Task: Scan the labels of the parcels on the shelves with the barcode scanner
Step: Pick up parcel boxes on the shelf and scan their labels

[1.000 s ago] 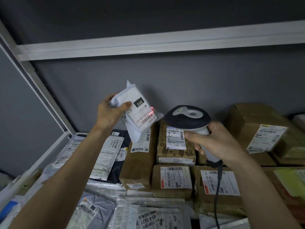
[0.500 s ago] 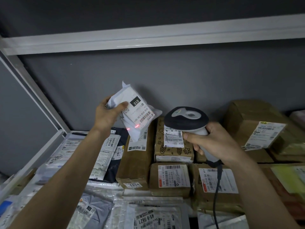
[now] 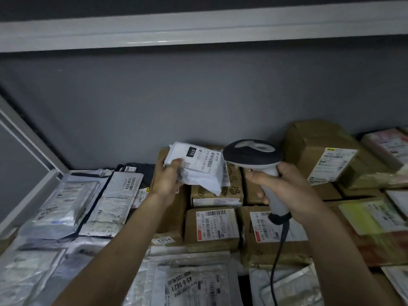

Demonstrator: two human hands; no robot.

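My left hand (image 3: 166, 177) grips a small white poly parcel (image 3: 198, 168) by its left edge, low over the brown boxes, its label with a black "010" patch facing up. My right hand (image 3: 284, 186) holds the corded barcode scanner (image 3: 254, 156) by its grey handle. The scanner's dark head sits right beside the parcel's label. No red scan light shows on the label. The cable (image 3: 277, 257) hangs down from the handle.
Brown cardboard boxes (image 3: 212, 228) with white labels fill the shelf middle and right. Grey and silver poly mailers (image 3: 66, 199) lie stacked at the left by the white shelf frame (image 3: 28, 195). A white shelf beam (image 3: 198, 32) runs overhead. A grey wall stands behind.
My left hand has lowered the white parcel and turned it flatter, down onto the boxes and nearer the scanner. The red scan light seen on the label earlier is gone.
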